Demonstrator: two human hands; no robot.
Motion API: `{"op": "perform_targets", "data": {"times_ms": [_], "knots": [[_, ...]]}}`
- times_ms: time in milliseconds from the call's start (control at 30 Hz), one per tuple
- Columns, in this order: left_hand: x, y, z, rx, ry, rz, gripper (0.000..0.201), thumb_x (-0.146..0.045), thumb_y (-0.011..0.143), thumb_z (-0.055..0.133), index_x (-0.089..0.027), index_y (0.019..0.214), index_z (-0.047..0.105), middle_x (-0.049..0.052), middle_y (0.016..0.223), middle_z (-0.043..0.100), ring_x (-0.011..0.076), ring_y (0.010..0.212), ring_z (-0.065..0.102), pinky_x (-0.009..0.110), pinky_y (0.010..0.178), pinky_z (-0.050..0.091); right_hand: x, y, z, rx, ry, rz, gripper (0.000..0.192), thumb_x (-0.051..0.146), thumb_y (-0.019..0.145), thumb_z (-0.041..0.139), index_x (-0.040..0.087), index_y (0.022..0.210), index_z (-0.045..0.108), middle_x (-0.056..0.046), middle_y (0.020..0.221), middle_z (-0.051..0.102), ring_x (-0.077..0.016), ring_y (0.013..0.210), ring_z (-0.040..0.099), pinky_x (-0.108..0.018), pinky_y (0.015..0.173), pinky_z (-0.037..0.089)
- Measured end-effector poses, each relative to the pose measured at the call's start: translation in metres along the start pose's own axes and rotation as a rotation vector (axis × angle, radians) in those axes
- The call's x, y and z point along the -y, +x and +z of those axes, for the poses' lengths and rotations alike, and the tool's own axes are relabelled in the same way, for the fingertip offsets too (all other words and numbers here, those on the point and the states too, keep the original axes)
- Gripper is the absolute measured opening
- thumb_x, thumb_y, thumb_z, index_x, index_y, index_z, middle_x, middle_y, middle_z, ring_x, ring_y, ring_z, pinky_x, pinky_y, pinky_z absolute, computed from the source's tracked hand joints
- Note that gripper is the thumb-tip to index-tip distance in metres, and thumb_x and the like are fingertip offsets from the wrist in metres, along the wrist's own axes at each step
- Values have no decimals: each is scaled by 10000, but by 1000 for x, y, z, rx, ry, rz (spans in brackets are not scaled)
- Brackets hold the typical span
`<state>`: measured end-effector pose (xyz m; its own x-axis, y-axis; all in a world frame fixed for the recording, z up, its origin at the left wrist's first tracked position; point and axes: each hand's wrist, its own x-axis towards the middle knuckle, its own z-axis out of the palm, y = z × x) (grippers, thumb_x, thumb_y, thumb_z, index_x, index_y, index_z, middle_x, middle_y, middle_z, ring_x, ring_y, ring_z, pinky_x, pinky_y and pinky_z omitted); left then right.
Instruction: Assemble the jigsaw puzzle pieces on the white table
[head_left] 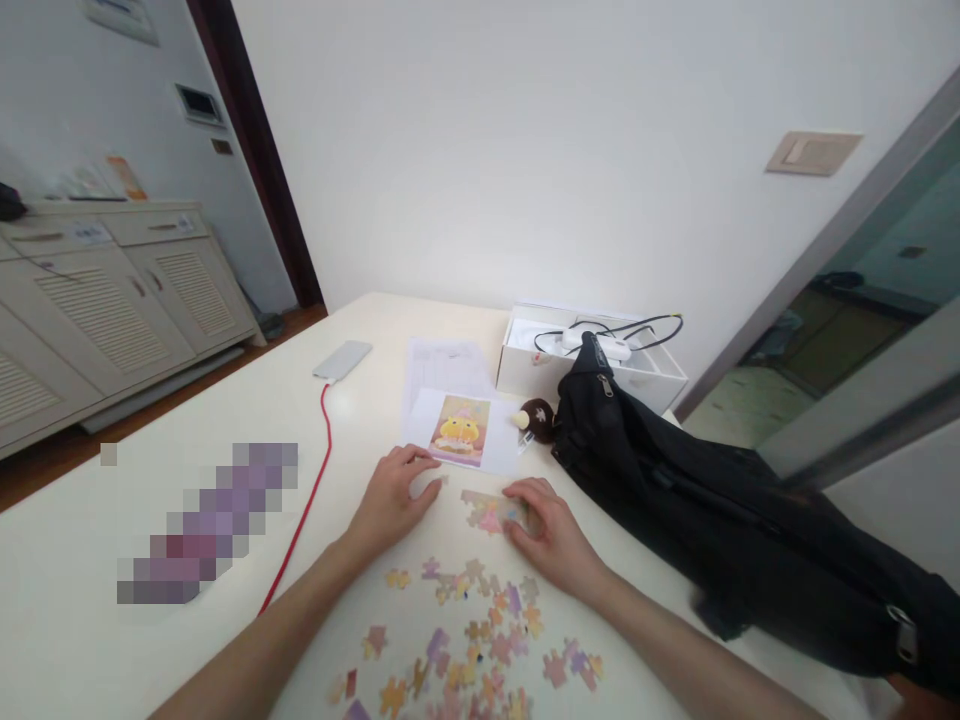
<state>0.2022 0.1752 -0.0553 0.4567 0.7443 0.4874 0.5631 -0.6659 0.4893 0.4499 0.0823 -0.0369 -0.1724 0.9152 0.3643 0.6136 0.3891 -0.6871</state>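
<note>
Just in front of the printed picture, a small joined strip of jigsaw pieces [487, 512] lies flat on the table. My right hand [553, 535] grips its right end, thumb at the near edge and index finger at the far edge; the palm side is partly hidden. To the left, my left hand [394, 495] rests on the table with thumb and fingers apart. A single pale jigsaw piece [445, 479] lies by its fingertips. Many loose jigsaw pieces [499, 645] in pink, purple and yellow are scattered nearer to me, between my forearms.
A picture sheet [459, 430] shows a yellow character. Behind it stands a white box [525, 370] with cables. A black bag [675, 510] and a small brown plush [538, 418] sit on the right. On the left are a red cable [328, 430], a power bank [343, 360] and a blurred-out object [217, 520].
</note>
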Motion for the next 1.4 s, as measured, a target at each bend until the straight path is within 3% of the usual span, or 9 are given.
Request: {"op": "perform_targets", "data": {"times_ms": [167, 333, 400, 533, 733, 900, 1400], "knots": [[7, -1, 0, 49, 35, -77, 224, -320, 897, 555, -176, 1028, 666, 62, 1009, 607, 211, 957, 567, 364, 869, 444, -2, 0, 0, 68, 0, -35, 274, 126, 796, 588, 197, 1061, 595, -89, 1036, 644, -245, 1006, 574, -424, 907, 466], [0, 7, 1, 95, 70, -154, 225, -358, 917, 529, -180, 973, 654, 32, 886, 603, 163, 766, 571, 287, 690, 413, -3, 1, 1, 66, 8, -47, 238, 156, 820, 577, 194, 1054, 600, -94, 1033, 651, -248, 1005, 584, -432, 900, 470], [-3, 13, 1, 77, 128, -217, 218, -357, 925, 517, -184, 860, 631, 15, 787, 598, 158, 711, 557, 278, 662, 380, -4, 2, 1, 71, 1, -50, 243, 139, 813, 565, 194, 1046, 606, -95, 1037, 659, -252, 1010, 585, -439, 902, 466], [-7, 23, 1, 88, 249, -363, 256, -378, 966, 453, -192, 848, 584, 4, 733, 616, 167, 674, 564, 272, 600, 311, -4, 3, 1, 96, -11, -51, 265, 116, 795, 556, 203, 1037, 617, -90, 1041, 671, -263, 1023, 584, -460, 918, 454], [-9, 22, -2, 131, 205, -326, 285, -384, 1001, 372, -208, 936, 586, 2, 759, 640, 175, 721, 590, 269, 612, 302, -4, 2, 1, 99, -11, -57, 246, 154, 822, 552, 208, 1052, 618, -92, 1043, 667, -265, 1017, 591, -456, 907, 460], [-8, 20, -2, 196, 183, -258, 284, -397, 972, 428, -204, 855, 601, -4, 760, 642, 170, 720, 579, 272, 621, 304, -6, 1, 2, 84, -9, -86, 237, 182, 855, 546, 208, 1083, 604, -102, 1058, 661, -261, 1017, 588, -447, 896, 467], [-1, 13, 1, 182, -6, -303, 139, -286, 838, 563, -195, 795, 659, -13, 724, 624, 144, 697, 540, 272, 659, 358, 4, 1, -4, 120, 31, -15, 222, 172, 872, 553, 202, 1087, 598, -102, 1075, 658, -260, 1038, 569, -462, 920, 443]]}}
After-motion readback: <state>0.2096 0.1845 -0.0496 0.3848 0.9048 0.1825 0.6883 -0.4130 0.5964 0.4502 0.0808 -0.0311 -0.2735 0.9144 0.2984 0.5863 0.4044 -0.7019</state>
